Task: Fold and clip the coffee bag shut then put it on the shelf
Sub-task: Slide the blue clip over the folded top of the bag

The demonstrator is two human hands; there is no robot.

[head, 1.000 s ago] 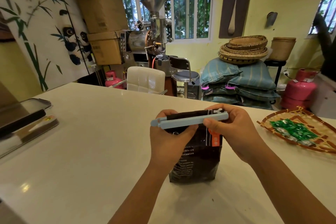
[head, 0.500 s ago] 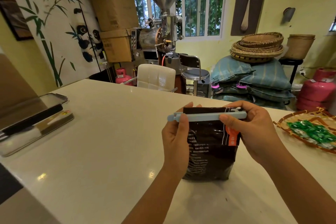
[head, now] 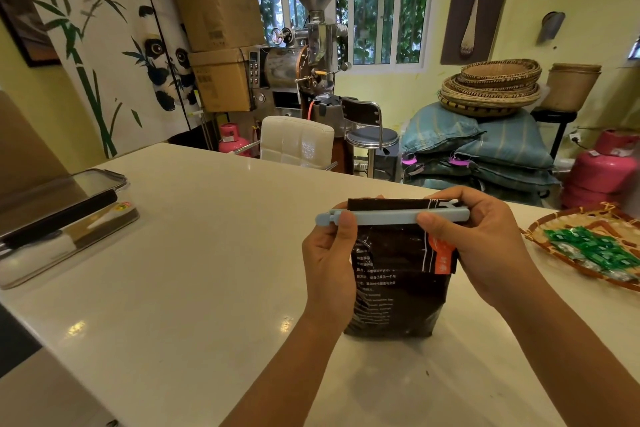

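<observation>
Both hands pinch the blue clip (head: pixel 388 217) across the upright coffee bag (head: pixel 398 274), left hand (head: pixel 329 263) at nine o'clock, right hand (head: pixel 485 246) at three.

Small coffee roastery or café back room. Evidence: steel drum coffee roaster (head: pixel 304 55) with funnel hopper by window (head: pixel 377 7); stacked cardboard boxes (head: pixel 218 42); filled sacks (head: pixel 485 152) piled on floor under woven winnowing baskets (head: pixel 491 87); pink gas cylinders (head: pixel 602 166); white counter (head: pixel 194 253) in foreground; large spoon picture (head: pixel 478 0) on yellow wall.
</observation>
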